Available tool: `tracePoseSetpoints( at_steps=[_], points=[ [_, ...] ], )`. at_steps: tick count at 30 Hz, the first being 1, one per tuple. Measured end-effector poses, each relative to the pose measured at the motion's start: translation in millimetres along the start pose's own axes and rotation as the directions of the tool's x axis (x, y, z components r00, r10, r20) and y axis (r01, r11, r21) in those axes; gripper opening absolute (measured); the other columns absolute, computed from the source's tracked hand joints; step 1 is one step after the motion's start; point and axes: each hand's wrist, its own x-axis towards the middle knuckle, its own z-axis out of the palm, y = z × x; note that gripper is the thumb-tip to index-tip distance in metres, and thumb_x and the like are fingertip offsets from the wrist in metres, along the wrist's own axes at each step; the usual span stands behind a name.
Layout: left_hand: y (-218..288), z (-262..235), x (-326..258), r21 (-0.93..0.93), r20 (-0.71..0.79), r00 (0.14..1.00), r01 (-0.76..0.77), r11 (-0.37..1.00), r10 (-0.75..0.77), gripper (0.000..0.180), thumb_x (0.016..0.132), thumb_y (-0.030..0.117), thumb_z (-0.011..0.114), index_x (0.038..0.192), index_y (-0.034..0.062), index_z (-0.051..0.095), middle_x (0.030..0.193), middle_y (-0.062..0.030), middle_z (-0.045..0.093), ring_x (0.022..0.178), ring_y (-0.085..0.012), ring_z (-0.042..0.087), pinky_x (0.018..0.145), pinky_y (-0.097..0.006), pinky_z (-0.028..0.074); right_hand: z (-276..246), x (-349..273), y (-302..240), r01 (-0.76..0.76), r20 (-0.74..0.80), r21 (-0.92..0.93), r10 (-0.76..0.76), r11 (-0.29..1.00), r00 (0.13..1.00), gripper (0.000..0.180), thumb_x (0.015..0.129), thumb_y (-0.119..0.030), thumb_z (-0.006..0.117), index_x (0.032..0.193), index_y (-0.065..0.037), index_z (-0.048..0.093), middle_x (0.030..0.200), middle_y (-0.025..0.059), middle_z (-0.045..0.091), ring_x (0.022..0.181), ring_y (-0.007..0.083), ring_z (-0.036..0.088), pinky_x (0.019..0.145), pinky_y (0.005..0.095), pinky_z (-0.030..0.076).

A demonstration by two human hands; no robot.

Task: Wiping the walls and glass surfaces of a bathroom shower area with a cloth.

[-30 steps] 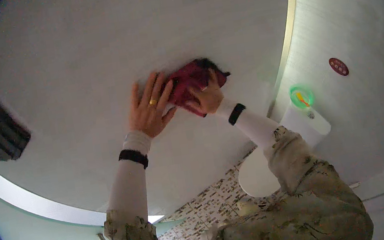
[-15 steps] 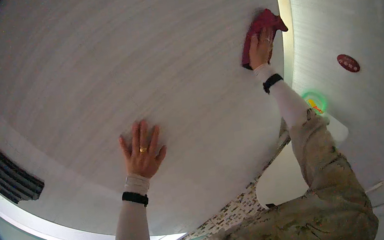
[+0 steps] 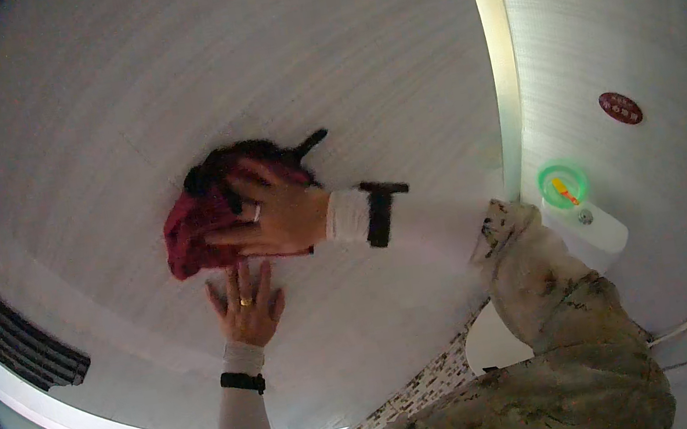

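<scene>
My right hand [image 3: 281, 215] lies spread over a dark red cloth [image 3: 186, 233], pressing it against a broad pale grey panel [image 3: 102, 144]. The cloth is bunched, with blackish parts along its upper edge and a dark tail sticking out to the right. Just below the cloth, my left hand [image 3: 250, 313] rests flat on the same panel, fingers apart, with nothing in it. Its fingertips come close to the cloth's lower edge; whether they touch it I cannot tell. Each wrist has a black band, and there is a ring on each hand.
A black slatted vent [image 3: 29, 337] sits at the panel's left. Along its right side runs a light edge strip [image 3: 498, 58]. Beyond are a wall with a red oval sticker [image 3: 620, 108], a white toilet tank [image 3: 598, 225] and a green round container [image 3: 563, 182] with an orange-yellow item.
My right hand has swept the cloth from the panel's upper right edge leftward and down, to just above my left hand. The left hand stays flat on the panel.
</scene>
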Motion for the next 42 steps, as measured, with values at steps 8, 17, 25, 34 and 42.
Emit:
tracePoseSetpoints(
  at_steps=[8, 17, 25, 34, 42],
  points=[
    [6, -4, 13, 0.003, 0.006, 1.0, -0.024, 1.0, 0.024, 0.052, 0.091, 0.041, 0.052, 0.138, 0.02, 0.046, 0.151, -0.0161, 0.03, 0.141, -0.035, 0.025, 0.109, -0.067, 0.012, -110, -79, 184, -0.332, -0.278, -0.38, 0.235, 0.863, 0.931, 0.05, 0.088, -0.041, 0.054, 0.133, -0.019, 0.051, 0.139, 0.0201, 0.042, 0.126, 0.0443, 0.038, 0.106, 0.0603, 0.023],
    [4, -6, 5, 0.013, 0.012, 1.0, -0.022, 1.0, 0.022, 0.052, 0.09, 0.042, 0.054, 0.137, 0.0202, 0.047, 0.149, -0.0154, 0.032, 0.139, -0.0347, 0.029, 0.108, -0.068, 0.015, -151, -187, 312, -0.84, -0.612, -0.378, 0.576, 0.39, 0.542, 0.054, 0.097, -0.044, 0.039, 0.143, -0.014, 0.04, 0.147, 0.0225, 0.032, 0.136, 0.0429, 0.026, 0.112, 0.0539, 0.021],
    [2, -13, 8, 0.041, 0.053, 0.999, -0.001, 0.999, -0.001, 0.054, 0.088, 0.045, 0.057, 0.136, 0.0228, 0.048, 0.15, -0.0109, 0.032, 0.138, -0.0311, 0.032, 0.107, -0.066, 0.019, -74, -68, 146, -0.517, -0.443, -0.361, 0.346, 0.776, 0.827, 0.051, 0.09, -0.037, 0.052, 0.133, -0.009, 0.048, 0.144, 0.0214, 0.034, 0.131, 0.0487, 0.028, 0.105, 0.0618, 0.022],
    [9, -6, 7, 0.03, 0.025, 0.998, -0.051, 0.998, 0.051, 0.054, 0.091, 0.043, 0.052, 0.138, 0.0185, 0.044, 0.15, -0.0176, 0.031, 0.139, -0.0383, 0.027, 0.109, -0.068, 0.012, -85, -64, 137, -0.221, -0.197, -0.318, 0.164, 0.922, 0.967, 0.051, 0.084, -0.045, 0.06, 0.13, -0.024, 0.054, 0.135, 0.0139, 0.047, 0.121, 0.0471, 0.042, 0.102, 0.0675, 0.024],
    [3, 0, 10, 0.04, -0.051, 0.998, -0.021, 0.999, 0.023, 0.058, 0.088, 0.045, 0.056, 0.139, 0.0227, 0.043, 0.151, -0.0141, 0.028, 0.139, -0.0341, 0.03, 0.107, -0.067, 0.015, -172, -159, 341, -0.723, -0.591, -0.623, 0.425, 0.299, 0.685, 0.055, 0.1, -0.037, 0.035, 0.147, -0.008, 0.028, 0.144, 0.0212, 0.037, 0.136, 0.0352, 0.03, 0.113, 0.0436, 0.024]
  ],
)
